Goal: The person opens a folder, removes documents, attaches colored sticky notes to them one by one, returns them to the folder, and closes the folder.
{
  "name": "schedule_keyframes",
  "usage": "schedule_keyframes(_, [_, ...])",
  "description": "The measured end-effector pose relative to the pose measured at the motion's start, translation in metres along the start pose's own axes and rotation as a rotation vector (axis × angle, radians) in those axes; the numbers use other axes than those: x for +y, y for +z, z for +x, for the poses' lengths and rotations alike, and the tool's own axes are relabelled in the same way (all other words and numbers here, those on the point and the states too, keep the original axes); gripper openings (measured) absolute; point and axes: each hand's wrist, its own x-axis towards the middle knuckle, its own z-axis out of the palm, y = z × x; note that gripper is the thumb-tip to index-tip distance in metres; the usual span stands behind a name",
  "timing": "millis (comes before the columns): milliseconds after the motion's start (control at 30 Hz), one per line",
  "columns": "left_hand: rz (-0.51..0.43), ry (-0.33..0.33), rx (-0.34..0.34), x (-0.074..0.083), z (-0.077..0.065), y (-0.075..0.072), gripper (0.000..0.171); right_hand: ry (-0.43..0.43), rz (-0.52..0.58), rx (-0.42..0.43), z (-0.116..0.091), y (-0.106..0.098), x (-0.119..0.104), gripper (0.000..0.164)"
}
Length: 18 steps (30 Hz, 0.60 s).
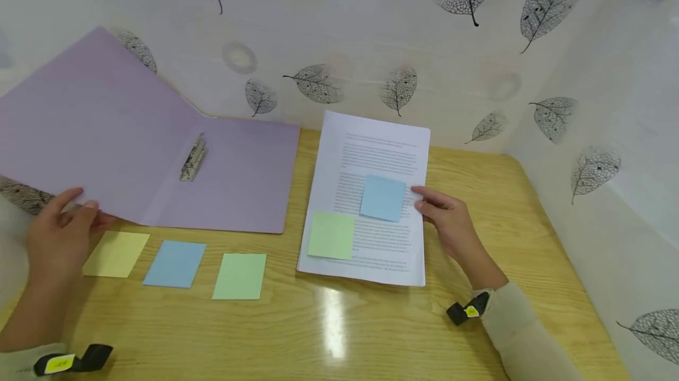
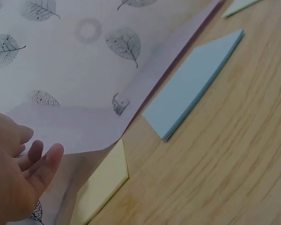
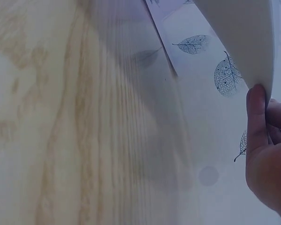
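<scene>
A purple folder (image 1: pixel 249 174) stands open at the back left, with a metal clip (image 1: pixel 193 158) near its spine. My left hand (image 1: pixel 58 239) holds the bottom edge of its raised left cover. To the right, my right hand (image 1: pixel 451 222) pinches the right edge of a stack of printed paper (image 1: pixel 379 154). The right wrist view shows the paper stack (image 3: pixel 246 33) lifted off the table between thumb and fingers. A blue sticky note (image 1: pixel 383 198) and a green sticky note (image 1: pixel 331 236) lie on the top sheet.
In front of the folder lie yellow (image 1: pixel 116 254), blue (image 1: pixel 175 263) and green (image 1: pixel 240 276) sticky-note pads in a row. The wooden table (image 1: pixel 286 334) meets a leaf-patterned wall covering (image 1: pixel 350 27) at the back and right.
</scene>
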Motion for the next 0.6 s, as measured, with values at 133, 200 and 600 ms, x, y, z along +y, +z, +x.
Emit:
schedule_keyframes(133, [0.236, 0.022, 0.036, -0.001, 0.001, -0.001, 0.054, -0.005, 0.014, -0.006, -0.001, 0.000, 0.000, 0.034])
schedule_keyframes(200, [0.347, 0.050, 0.040, 0.000, 0.002, 0.001, 0.056, -0.003, 0.004, -0.003, -0.002, -0.001, 0.000, 0.035])
schedule_keyframes(600, [0.365, 0.086, -0.121, -0.003, 0.009, 0.014, 0.050, 0.010, 0.007, -0.016, -0.005, -0.005, -0.001, 0.036])
